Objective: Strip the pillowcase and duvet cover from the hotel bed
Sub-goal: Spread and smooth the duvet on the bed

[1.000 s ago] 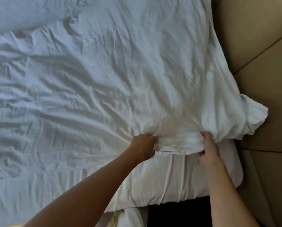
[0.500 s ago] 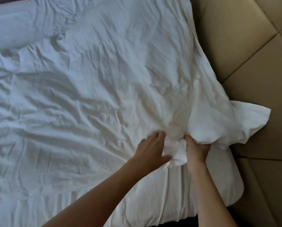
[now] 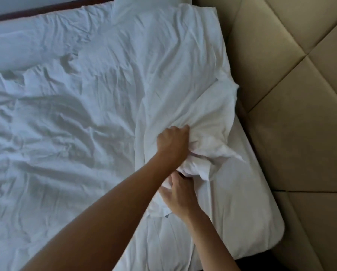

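Observation:
A wrinkled white duvet cover (image 3: pixel 85 114) spreads over most of the bed. Its near right corner is gathered into a bunch (image 3: pixel 203 141). My left hand (image 3: pixel 172 142) grips that bunch from above, fingers curled into the cloth. My right hand (image 3: pixel 180 190) sits just below it and holds the lower folds of the same bunch, fingers partly hidden in the fabric. Beneath the lifted corner the white duvet or mattress surface (image 3: pixel 242 212) is uncovered. A white pillow edge (image 3: pixel 150 4) shows at the top.
A tan quilted headboard (image 3: pixel 293 94) runs along the bed's right side. A dark wooden strip (image 3: pixel 46 9) shows at the top left. A dark gap (image 3: pixel 248 265) lies below the bed's near corner.
The cover's corner has been pulled in from the headboard side and bunched up. My left hand moved up onto the bunch; my right hand dropped below it. More of the bed's corner is bared.

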A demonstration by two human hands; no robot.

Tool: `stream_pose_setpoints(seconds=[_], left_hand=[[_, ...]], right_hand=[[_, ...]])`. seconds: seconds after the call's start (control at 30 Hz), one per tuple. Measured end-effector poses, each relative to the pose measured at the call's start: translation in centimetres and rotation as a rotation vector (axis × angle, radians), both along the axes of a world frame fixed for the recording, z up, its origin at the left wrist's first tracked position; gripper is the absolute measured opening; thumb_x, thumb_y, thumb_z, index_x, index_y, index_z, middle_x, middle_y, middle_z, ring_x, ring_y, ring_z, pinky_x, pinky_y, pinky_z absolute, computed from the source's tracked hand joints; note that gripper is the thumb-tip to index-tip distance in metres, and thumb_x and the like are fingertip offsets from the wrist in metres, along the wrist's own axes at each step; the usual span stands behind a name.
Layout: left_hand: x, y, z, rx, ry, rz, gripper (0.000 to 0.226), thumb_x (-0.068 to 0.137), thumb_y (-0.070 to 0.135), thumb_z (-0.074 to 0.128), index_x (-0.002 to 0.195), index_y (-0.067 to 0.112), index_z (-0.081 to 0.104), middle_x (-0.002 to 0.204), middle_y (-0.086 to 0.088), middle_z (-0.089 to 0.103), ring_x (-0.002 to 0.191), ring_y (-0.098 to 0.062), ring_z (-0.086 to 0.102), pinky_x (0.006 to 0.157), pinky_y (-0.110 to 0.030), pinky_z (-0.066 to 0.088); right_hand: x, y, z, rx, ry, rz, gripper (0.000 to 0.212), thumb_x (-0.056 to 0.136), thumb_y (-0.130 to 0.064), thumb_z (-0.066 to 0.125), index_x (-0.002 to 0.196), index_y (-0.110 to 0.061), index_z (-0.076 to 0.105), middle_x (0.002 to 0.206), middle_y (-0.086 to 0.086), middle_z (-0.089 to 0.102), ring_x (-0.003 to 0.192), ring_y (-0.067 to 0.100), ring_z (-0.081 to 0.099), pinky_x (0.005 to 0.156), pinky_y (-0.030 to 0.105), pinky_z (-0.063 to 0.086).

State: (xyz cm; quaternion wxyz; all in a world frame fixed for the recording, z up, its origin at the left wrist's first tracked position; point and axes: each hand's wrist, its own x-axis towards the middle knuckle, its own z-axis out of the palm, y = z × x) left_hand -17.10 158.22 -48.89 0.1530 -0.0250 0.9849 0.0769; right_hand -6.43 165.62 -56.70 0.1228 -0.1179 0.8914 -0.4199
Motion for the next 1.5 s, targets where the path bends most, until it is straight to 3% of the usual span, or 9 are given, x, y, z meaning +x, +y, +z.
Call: stream_pose_setpoints(seconds=[0.07,0.23,0.4,0.6,0.83,1.07,1.3,1.37,1.5], left_hand=[[0.3,-2.7,-0.8,0.119,0.024,0.072,0.036,0.085,0.018,0.056,0.12,0.018,0.051,0.105,-0.014,0.064,0.099,-0.039,0.062,0.073,-0.04,0.045],[1.8,-7.2,-1.9,0.4,0.11,0.332,0.021,0.075,0.019,0.061,0.096,0.015,0.056,0.083,-0.006,0.067,0.081,-0.032,0.062,0.069,-0.033,0.039],[5.2,-10.5,-2.1,0.668,0.082,0.534,0.031,0.078,0.024,0.064,0.109,0.021,0.061,0.093,0.005,0.069,0.086,-0.02,0.062,0.077,-0.034,0.048],[10.9,-17.0,-2.3,0.959,0.11,0.718,0.033,0.068,0.034,0.065,0.1,0.03,0.064,0.093,0.011,0.071,0.094,-0.018,0.067,0.087,-0.045,0.055],[20.2,-30.3,-0.7,1.248,0.336,0.842,0.02,0.068,0.017,0.072,0.083,0.004,0.067,0.077,-0.001,0.073,0.072,-0.009,0.064,0.061,-0.028,0.052],[31.3,-46.4,-0.8,1.356,0.403,1.092,0.05,0.054,0.031,0.079,0.096,0.007,0.069,0.092,-0.013,0.073,0.086,-0.025,0.069,0.07,-0.042,0.057],[38.6,-55.1,-1.2,1.542,0.12,1.481,0.038,0.096,-0.006,0.047,0.067,0.017,0.04,0.069,-0.003,0.038,0.088,-0.031,0.044,0.057,-0.005,0.036],[38.3,-56.8,-0.8,2.003,0.186,1.359,0.009,0.091,0.012,0.051,0.091,0.01,0.059,0.092,-0.011,0.059,0.102,-0.034,0.054,0.082,-0.019,0.049],[39.3,-59.0,-0.8,2.168,0.3,1.21,0.061,0.093,0.054,0.035,0.132,0.014,0.061,0.13,-0.013,0.062,0.121,-0.031,0.058,0.1,-0.045,0.046]], right_hand=[[0.8,0.2,0.2,-0.13,-0.093,-0.053,0.039,0.081,-0.049,0.065,0.118,-0.034,0.063,0.119,-0.021,0.061,0.118,0.003,0.054,0.1,0.028,0.041],[-2.0,1.7,0.2,-1.045,-0.655,-1.115,0.059,0.088,-0.065,0.051,0.11,-0.012,0.063,0.133,0.011,0.059,0.108,0.02,0.062,0.1,0.036,0.049],[-8.2,-0.7,1.7,-1.074,-0.595,-0.649,0.071,0.081,-0.079,0.05,0.137,-0.035,0.055,0.135,-0.003,0.062,0.124,0.018,0.059,0.104,0.042,0.045],[-9.2,-10.4,5.9,-0.759,-0.376,-0.471,0.078,0.059,-0.036,0.082,0.124,-0.001,0.057,0.111,0.011,0.069,0.098,0.017,0.07,0.078,0.029,0.059],[-3.1,-27.6,10.0,-0.633,-0.292,-0.186,0.046,0.076,-0.014,0.077,0.118,-0.002,0.063,0.106,0.006,0.073,0.092,0.012,0.071,0.071,0.023,0.055],[5.7,-49.4,11.9,-0.276,-0.204,0.206,0.044,0.074,-0.011,0.068,0.117,-0.017,0.065,0.11,0.006,0.071,0.109,0.028,0.064,0.095,0.046,0.052],[13.1,-56.3,11.7,-0.175,-0.283,0.326,0.05,0.076,-0.02,0.064,0.126,-0.026,0.059,0.112,-0.002,0.067,0.109,0.022,0.061,0.095,0.036,0.051],[13.9,-56.6,10.7,-0.195,-0.305,0.319,0.051,0.072,-0.036,0.066,0.122,-0.033,0.06,0.111,-0.007,0.069,0.106,0.016,0.065,0.094,0.04,0.053],[15.3,-54.7,7.7,-0.151,-0.37,0.294,0.056,0.077,-0.055,0.071,0.128,-0.035,0.058,0.113,-0.006,0.071,0.096,0.006,0.068,0.092,0.033,0.055]])
